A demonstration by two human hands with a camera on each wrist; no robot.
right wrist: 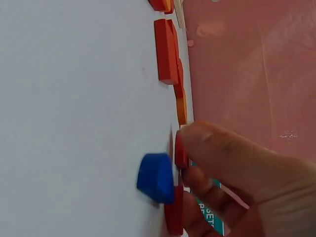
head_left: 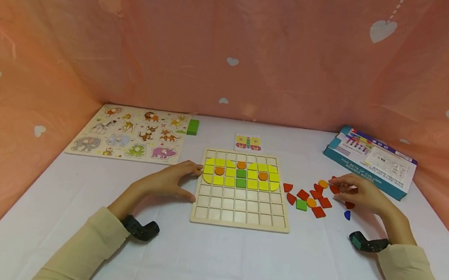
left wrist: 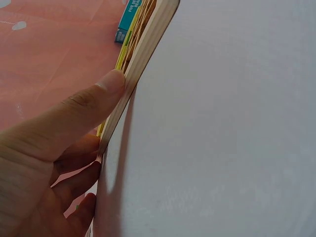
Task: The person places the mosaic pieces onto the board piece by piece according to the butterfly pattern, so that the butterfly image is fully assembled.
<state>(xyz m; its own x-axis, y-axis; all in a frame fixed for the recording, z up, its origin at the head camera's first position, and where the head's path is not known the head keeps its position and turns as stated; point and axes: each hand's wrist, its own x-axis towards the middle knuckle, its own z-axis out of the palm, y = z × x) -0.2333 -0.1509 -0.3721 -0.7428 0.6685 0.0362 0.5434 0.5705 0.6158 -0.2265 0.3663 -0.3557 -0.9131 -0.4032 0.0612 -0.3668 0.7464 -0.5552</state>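
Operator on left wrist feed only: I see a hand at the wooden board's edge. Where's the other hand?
Observer: The right hand is at the loose pieces, to the right of the board. I can't tell if it grips one.
Operator: Anything just beyond the board?
Observer: A small printed card lies by its far edge.
Operator: Any orange circles on the board?
Observer: Yes, three orange circles.
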